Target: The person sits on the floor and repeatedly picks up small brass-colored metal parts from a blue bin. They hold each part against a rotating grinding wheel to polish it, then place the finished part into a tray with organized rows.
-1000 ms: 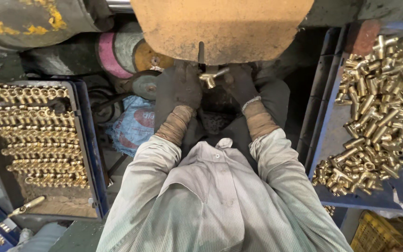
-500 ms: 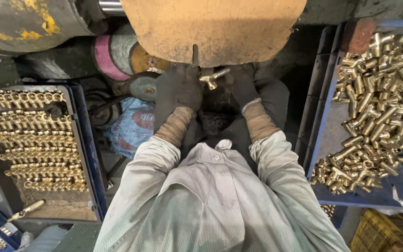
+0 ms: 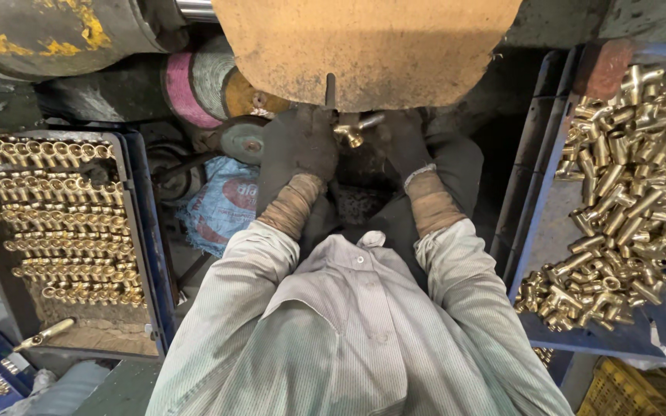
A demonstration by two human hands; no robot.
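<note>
Brass tee fitting [image 3: 352,131] sits pinched between my gloved left hand [image 3: 296,150] and right hand [image 3: 404,146], both grips closed on it, just under the dusty machine guard [image 3: 364,46], steadying it for the wheel.

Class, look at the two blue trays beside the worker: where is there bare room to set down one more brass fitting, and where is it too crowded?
The right blue tray shows bare floor along its left wall and near edge, bordered by the loose brass pile. The left tray has a bare strip at its near end, below the tidy rows of fittings. Between the gloved left hand and right hand it is crowded.
</note>
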